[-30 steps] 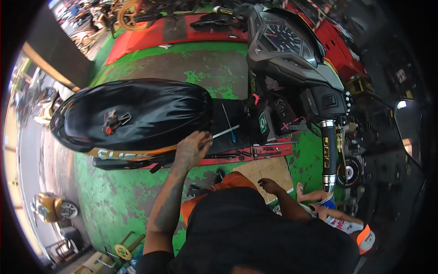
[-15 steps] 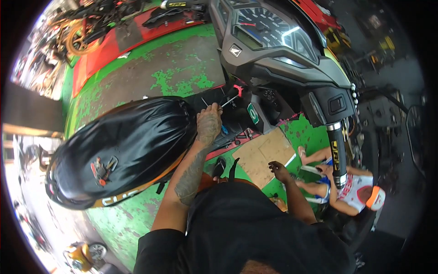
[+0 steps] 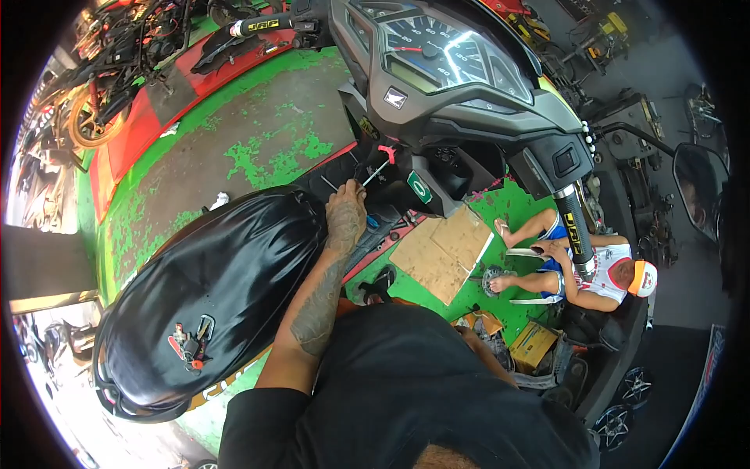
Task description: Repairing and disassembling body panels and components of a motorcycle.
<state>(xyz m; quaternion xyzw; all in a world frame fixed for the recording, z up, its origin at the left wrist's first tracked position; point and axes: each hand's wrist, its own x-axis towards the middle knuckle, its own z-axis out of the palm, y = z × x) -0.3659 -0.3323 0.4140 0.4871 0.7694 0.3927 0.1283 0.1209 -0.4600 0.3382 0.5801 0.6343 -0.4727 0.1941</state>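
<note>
My left hand (image 3: 346,213) is closed around a thin metal-shafted tool (image 3: 377,172) over the scooter's footwell (image 3: 383,207), between seat and front panel. A red piece (image 3: 387,153) shows at the shaft's far end; whether it belongs to the tool I cannot tell. Another thin rod sticks out on the other side of the fingers. The black scooter seat (image 3: 226,266) lies left of this hand, with a bunch of keys and a carabiner (image 3: 191,341) on it. My right forearm (image 3: 486,356) is bent in against my black shirt; the right hand itself is hidden.
The handlebar and instrument panel (image 3: 445,59) rise ahead. A cardboard sheet (image 3: 441,254) lies on the green floor at right. Beyond it sits a person in a white top and cap (image 3: 601,270). A yellow box (image 3: 533,346) stands among parts. A red platform (image 3: 125,160) is far left.
My right hand, which was over the cardboard with fingers apart, has drawn back toward my body and out of sight. The left hand stays on the tool. The view has shifted.
</note>
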